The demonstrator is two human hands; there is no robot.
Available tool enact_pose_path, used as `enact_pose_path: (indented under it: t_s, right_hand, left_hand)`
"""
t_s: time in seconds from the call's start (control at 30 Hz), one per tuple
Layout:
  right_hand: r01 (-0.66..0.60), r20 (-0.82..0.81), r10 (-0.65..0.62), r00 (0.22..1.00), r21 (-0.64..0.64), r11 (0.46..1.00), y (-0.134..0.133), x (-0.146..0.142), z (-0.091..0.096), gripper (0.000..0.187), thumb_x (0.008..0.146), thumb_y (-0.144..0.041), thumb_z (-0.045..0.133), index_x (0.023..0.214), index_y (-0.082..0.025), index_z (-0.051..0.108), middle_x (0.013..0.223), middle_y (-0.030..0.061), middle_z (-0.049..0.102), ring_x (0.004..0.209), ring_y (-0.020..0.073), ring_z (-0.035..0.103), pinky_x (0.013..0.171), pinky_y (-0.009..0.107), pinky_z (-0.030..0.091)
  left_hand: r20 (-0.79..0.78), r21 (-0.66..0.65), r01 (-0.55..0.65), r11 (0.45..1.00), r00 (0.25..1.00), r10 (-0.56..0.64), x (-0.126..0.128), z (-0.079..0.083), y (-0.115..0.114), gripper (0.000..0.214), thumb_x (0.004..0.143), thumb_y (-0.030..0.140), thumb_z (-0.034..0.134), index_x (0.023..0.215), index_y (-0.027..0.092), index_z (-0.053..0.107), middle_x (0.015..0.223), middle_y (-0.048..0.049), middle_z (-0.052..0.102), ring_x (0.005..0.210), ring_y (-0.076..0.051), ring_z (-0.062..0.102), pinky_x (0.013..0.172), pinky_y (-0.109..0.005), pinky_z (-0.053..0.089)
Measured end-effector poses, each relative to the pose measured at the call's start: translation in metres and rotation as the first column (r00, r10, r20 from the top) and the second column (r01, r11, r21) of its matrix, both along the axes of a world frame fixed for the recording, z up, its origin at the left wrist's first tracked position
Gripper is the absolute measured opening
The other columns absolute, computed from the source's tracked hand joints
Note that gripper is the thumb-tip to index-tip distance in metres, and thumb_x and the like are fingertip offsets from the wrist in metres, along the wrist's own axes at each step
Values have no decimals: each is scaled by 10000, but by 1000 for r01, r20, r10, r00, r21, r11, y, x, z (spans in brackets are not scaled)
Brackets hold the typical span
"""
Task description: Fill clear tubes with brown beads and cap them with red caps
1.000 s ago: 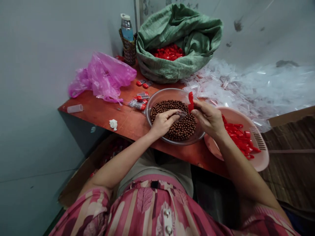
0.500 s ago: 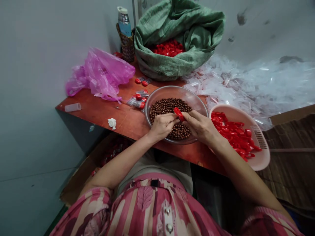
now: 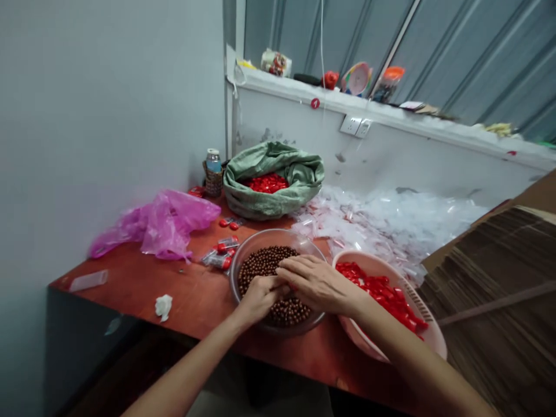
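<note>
Over the clear bowl [image 3: 235,272] of brown beads [image 3: 263,263], my two hands meet. My left hand [image 3: 262,296] is closed, its fingertips tucked under the other palm. A sliver of a red plastic piece [image 3: 292,286] shows between the hands; most of it is hidden. My right hand [image 3: 315,282] lies across the left fingertips with its fingers stretched out, the palm against the red piece. Just right of the bowl stands a pink basket [image 3: 436,341] holding many red plastic pieces [image 3: 382,295].
Filled red-capped tubes [image 3: 223,259] lie left of the bowl. Behind are a green sack [image 3: 243,202] of red pieces and a heap of clear tubes [image 3: 373,223]. A pink plastic bag [image 3: 167,223], crumpled tissue [image 3: 163,307] and stacked cardboard [image 3: 499,301] flank the workspace.
My view has tilted up, bringing the wall shelf into sight. My right hand has gone from pinching the red piece to lying flat over it and the left fingertips.
</note>
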State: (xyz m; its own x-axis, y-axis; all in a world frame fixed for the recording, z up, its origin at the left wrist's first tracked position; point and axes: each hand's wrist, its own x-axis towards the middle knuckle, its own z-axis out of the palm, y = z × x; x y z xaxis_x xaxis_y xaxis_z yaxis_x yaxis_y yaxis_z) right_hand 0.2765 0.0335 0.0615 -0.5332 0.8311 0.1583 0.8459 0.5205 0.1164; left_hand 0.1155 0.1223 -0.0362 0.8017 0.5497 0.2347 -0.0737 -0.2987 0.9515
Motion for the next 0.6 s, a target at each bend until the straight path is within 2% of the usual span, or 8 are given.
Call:
enact_pose_path:
  t_s: [0.1, 0.17, 0.23, 0.33, 0.4, 0.5, 0.6]
  right_hand:
    - [116, -86, -106, 991, 123, 986, -3, 1, -10, 366, 892, -178, 533, 1257, -154, 536, 1111, 152, 663, 992, 247, 664, 825, 383, 578]
    - [184, -173, -148, 974, 219, 958, -7, 2, -24, 382, 902, -210, 544, 1277, -155, 504, 1065, 158, 666, 940, 256, 679, 776, 379, 597]
    - [234, -246, -167, 955, 273, 933, -10, 1, -42, 552, 874, -254, 600, 1378, -145, 402, 1124, 185, 644, 1007, 289, 668, 808, 411, 603]
    - [320, -319, -230, 919, 265, 910, -10, -7, -67, 905, 770, -326, 713, 1496, -127, 211, 1254, 241, 569, 1151, 356, 602, 894, 493, 576]
    - [369, -343, -272, 899, 260, 892, -6, -13, -79, 1021, 722, -340, 738, 1518, -107, 141, 1293, 269, 531, 1180, 386, 573, 915, 535, 556]
    - [405, -369, -283, 885, 311, 860, 4, -20, -89, 964, 742, -300, 683, 1515, -108, 139, 1265, 258, 546, 1137, 380, 589, 899, 542, 554]
    - [389, -377, -248, 892, 362, 847, 13, -22, -90, 833, 759, -283, 624, 1476, -112, 234, 1180, 226, 595, 1048, 350, 619, 853, 507, 569]
  left_hand:
    - [33, -115, -53, 992, 998, 57, 0, 0, 2, 275, 856, 357, 565, 1015, 261, 768, 942, -15, 763, 909, -239, 683, 834, -319, 512]
    - [71, -176, -79, 981, 993, 93, 0, 1, 4, 294, 855, 367, 567, 1053, 261, 757, 1028, -20, 754, 994, -246, 673, 917, -342, 500]
    - [95, -216, -97, 972, 988, 120, 1, 0, 7, 306, 848, 375, 576, 1056, 239, 754, 1082, -35, 742, 1033, -250, 667, 967, -361, 487]
    - [93, -257, -141, 956, 981, 170, 4, -2, 8, 305, 823, 387, 606, 1030, 221, 757, 1101, -46, 736, 1049, -256, 663, 998, -378, 479]
    - [89, -281, -161, 946, 977, 193, 5, -5, 8, 303, 815, 392, 617, 1020, 216, 754, 1098, -48, 736, 1031, -252, 668, 988, -376, 487]
    - [120, -336, -144, 931, 974, 194, 6, -8, 8, 316, 813, 398, 626, 1026, 194, 742, 1098, -57, 734, 1020, -244, 671, 974, -362, 495]
    - [150, -382, -142, 913, 966, 213, 6, -10, 8, 326, 809, 405, 638, 1023, 179, 733, 1097, -66, 733, 1038, -239, 666, 994, -354, 483]
